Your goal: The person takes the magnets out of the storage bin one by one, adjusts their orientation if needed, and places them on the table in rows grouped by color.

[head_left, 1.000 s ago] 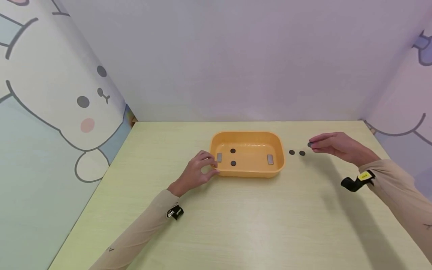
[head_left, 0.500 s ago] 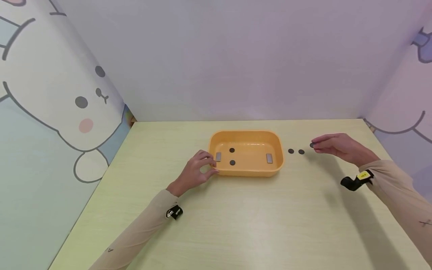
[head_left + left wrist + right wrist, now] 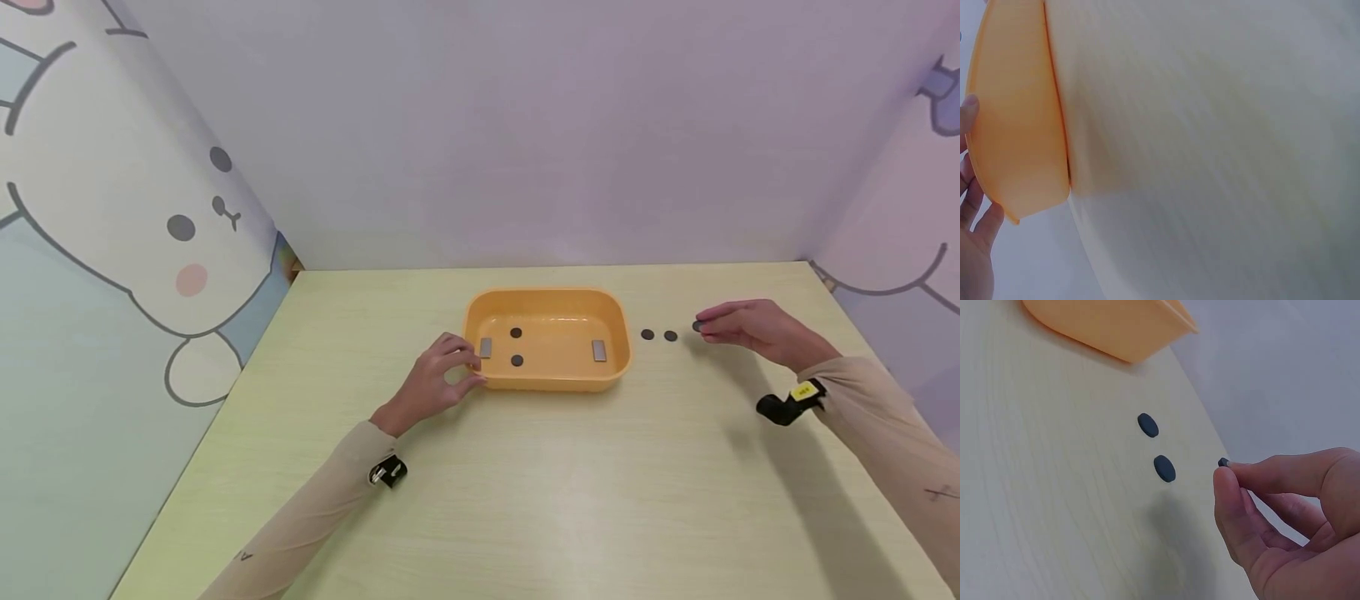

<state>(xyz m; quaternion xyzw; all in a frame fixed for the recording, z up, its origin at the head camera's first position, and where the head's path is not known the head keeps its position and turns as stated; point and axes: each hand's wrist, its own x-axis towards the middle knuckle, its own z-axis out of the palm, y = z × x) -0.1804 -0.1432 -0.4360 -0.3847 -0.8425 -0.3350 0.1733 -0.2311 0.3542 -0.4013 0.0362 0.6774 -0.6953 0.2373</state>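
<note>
An orange plastic basin (image 3: pixel 555 385) stands on the table. My left hand (image 3: pixel 429 385) holds its front left corner, with the thumb on the outer wall and fingers over the rim. Two small black discs (image 3: pixel 517 361) lie on the basin floor, between two silver rectangular pieces (image 3: pixel 598 351). My right hand (image 3: pixel 761 332) pinches another black disc (image 3: pixel 1223 462) between thumb and fingertips, raised over the table to the right. On the tabletop, a black disc (image 3: pixel 647 334) and a second black disc (image 3: pixel 671 336) lie side by side between the basin and that hand.
The pale wood table (image 3: pixel 570 492) meets a plain light wall (image 3: pixel 525 142) at the back. A side panel (image 3: pixel 97 358) with a cartoon animal rises on the left, and another printed panel (image 3: pixel 892 225) stands on the right.
My right hand has shifted slightly right with the pinched disc, farther from the two discs on the table. The left hand stays on the basin's corner.
</note>
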